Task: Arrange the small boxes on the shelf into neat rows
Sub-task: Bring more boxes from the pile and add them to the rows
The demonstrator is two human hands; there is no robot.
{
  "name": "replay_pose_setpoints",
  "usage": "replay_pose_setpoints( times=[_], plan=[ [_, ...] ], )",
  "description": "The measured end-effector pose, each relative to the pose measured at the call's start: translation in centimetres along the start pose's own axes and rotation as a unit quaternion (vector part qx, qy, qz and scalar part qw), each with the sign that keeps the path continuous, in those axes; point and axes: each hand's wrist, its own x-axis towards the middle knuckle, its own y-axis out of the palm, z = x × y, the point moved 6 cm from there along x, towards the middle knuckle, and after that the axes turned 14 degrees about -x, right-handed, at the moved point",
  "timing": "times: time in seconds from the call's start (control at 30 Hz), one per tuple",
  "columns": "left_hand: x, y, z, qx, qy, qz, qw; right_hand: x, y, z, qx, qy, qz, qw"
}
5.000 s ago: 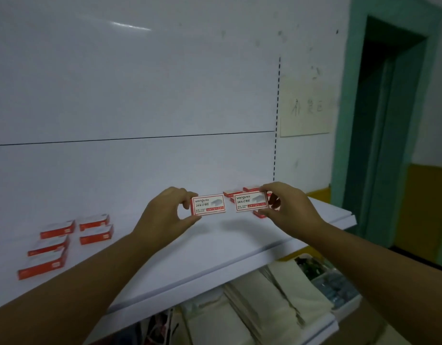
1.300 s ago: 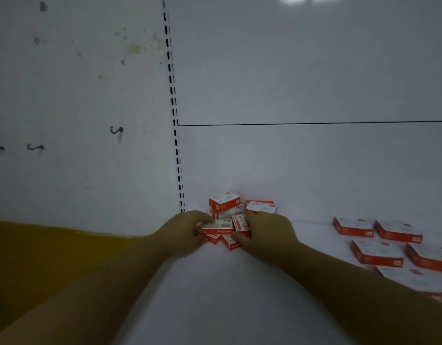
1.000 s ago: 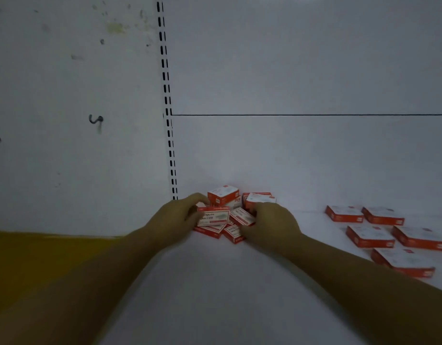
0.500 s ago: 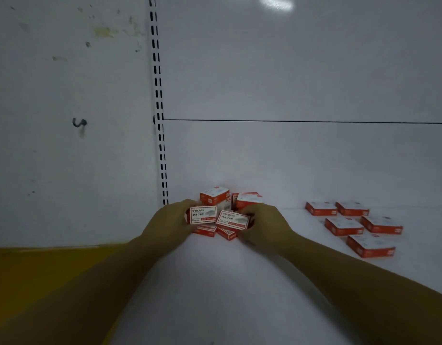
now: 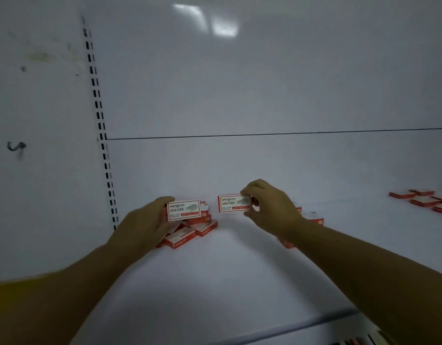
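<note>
My left hand (image 5: 145, 224) holds one small red-and-white staple box (image 5: 183, 209) upright, label facing me, just above a loose pile of the same boxes (image 5: 192, 230) at the shelf's left end. My right hand (image 5: 269, 207) pinches a second box (image 5: 233, 203) by its right edge, lifted off the white shelf (image 5: 227, 270) to the right of the pile. A few more boxes (image 5: 312, 218) lie partly hidden behind my right wrist. A laid-out group of boxes (image 5: 424, 200) sits far right.
A slotted upright rail (image 5: 100, 125) runs down the white back panel at the shelf's left end. A small hook (image 5: 15, 146) sticks out of the wall left of it. The shelf's front edge (image 5: 289, 329) crosses the lower right.
Both hands have lifted off the pile, each with one box, and moved apart; the right hand has gone rightward. The view has shifted closer and left, pushing the arranged boxes to the far right.
</note>
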Motion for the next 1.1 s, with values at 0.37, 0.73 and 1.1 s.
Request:
replay_pose_setpoints(
  times=[0.37, 0.73, 1.1],
  plan=[
    [3.0, 13.0, -20.5, 0.002, 0.088, 0.05, 0.995, -11.9, -9.1, -18.2, -0.057, 0.054, -0.001, 0.997],
    [7.8, 24.2, -33.1, -0.045, 0.137, 0.081, 0.986, -18.1, -13.8, -32.4, -0.073, 0.099, -0.01, 0.992],
    [17.2, 36.8, -37.8, -0.086, 0.188, 0.087, 0.975, -15.9, -12.3, -46.4, -0.123, 0.129, -0.003, 0.984]
  ],
)
